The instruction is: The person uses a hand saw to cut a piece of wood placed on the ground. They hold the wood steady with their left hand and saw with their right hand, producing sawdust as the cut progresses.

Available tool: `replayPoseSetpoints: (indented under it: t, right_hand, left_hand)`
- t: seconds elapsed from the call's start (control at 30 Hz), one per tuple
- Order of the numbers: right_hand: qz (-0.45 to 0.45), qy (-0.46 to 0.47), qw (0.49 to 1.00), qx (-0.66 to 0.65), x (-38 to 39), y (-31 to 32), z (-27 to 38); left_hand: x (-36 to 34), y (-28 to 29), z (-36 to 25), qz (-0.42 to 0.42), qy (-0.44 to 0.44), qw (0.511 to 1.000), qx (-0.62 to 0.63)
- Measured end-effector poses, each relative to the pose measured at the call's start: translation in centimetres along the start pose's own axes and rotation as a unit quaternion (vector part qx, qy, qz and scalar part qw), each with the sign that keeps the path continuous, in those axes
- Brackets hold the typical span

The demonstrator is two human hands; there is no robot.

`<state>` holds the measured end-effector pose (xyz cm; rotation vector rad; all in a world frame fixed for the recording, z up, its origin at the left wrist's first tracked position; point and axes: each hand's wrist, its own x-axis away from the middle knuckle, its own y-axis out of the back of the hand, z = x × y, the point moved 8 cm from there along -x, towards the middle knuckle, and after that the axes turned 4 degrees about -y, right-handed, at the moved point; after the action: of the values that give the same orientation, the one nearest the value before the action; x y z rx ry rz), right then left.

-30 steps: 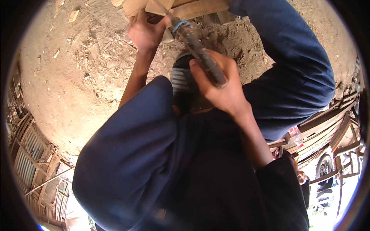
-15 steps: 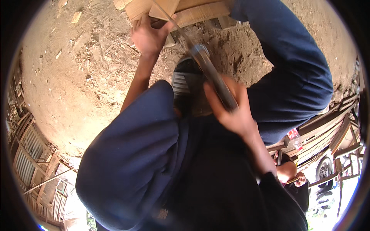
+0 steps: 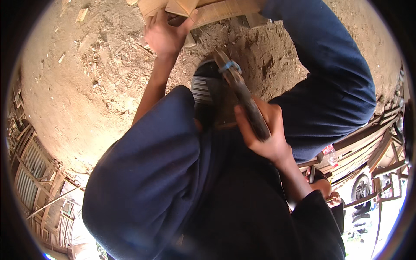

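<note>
My right hand [image 3: 271, 132] is wrapped round the long, dark wooden handle of a handsaw [image 3: 242, 93], which has a blue band near its front end. Its thin blade, seen almost edge-on, runs up and left to a small light-brown wooden piece [image 3: 181, 6] at the top of the head view. My left hand [image 3: 165, 38] is closed on the edge of this wood, thumb beside the blade. Under it lies a wider wooden board [image 3: 223, 12], partly cut off by the view's upper edge. How deep the blade sits in the wood cannot be made out.
My sandalled foot [image 3: 203, 89] rests on the dirt ground [image 3: 104, 82] below the saw, between my bent legs. Wood chips are scattered about. At the right, another person [image 3: 323, 184] sits near stacked planks, a plastic bottle [image 3: 330, 155] and a motorbike wheel [image 3: 360, 189].
My right hand has drawn the saw back toward my body, down and slightly right. My left hand stays on the wood; the whole view has shifted slightly.
</note>
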<state>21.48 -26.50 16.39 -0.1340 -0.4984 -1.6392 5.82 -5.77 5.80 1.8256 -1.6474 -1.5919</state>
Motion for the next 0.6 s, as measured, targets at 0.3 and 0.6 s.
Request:
replayPoseSetpoints:
  t: [0.3,0.6]
  right_hand:
    - [-0.024,0.022,0.999,-0.014,-1.0,-0.3,0.5]
    - [-0.003,0.041,0.998,-0.051,-5.6,-1.9,0.7]
  left_hand:
    - [0.1,0.7,-0.9,0.003,-0.006,1.0,-0.029]
    - [0.6,0.0,0.7,0.042,0.022,0.999,0.011]
